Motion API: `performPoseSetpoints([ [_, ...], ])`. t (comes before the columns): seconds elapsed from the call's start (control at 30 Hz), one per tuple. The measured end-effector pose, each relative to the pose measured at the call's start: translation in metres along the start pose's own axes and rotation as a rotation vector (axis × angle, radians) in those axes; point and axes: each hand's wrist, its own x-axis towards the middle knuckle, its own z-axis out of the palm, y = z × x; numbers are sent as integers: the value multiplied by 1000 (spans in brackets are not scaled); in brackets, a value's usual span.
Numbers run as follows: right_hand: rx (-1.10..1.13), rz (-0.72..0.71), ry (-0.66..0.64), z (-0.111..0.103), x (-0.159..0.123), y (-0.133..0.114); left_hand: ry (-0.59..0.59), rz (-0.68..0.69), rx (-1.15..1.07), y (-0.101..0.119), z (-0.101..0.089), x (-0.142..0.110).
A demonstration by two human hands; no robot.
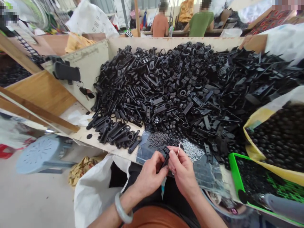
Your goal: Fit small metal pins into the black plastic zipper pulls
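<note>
My left hand [153, 175] is closed around a black plastic part [165, 152] with a ribbed ring at its upper end. My right hand [181, 167] is closed beside it, fingertips at the part's right side. From its fingers a thin light-coloured pin [179, 148] sticks up. Just past my hands lie a heap of silver pins [193, 150] and a heap of small dark pieces [158, 139], on a grey-blue sheet [143, 153]. To the left, several black arm-shaped parts [118, 133] are laid out in a row.
A large pile of black plastic parts [163, 82] fills the wooden-walled bench. At right are a yellow-edged sack of black balls [280, 129] and a green tray [235, 167]. A blue-grey stool [39, 153] stands at left. Two people [160, 25] sit at the back.
</note>
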Motion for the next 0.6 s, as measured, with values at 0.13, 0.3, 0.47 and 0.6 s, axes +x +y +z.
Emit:
performPoseSetpoints([
  [0.13, 25, 104, -175, -4, -8, -8, -179, -150, -339, 8, 3, -5],
  [0.3, 6, 102, -150, -19, -12, -13, -220, -317, -632, 14, 3, -7],
  [0.47, -338, -278, -71, -37, -17, -13, -292, -456, -862, 17, 5, -9],
  [0.6, -708, -558, -144, -43, -23, -9, -193, -458, -850, 19, 13, -12],
])
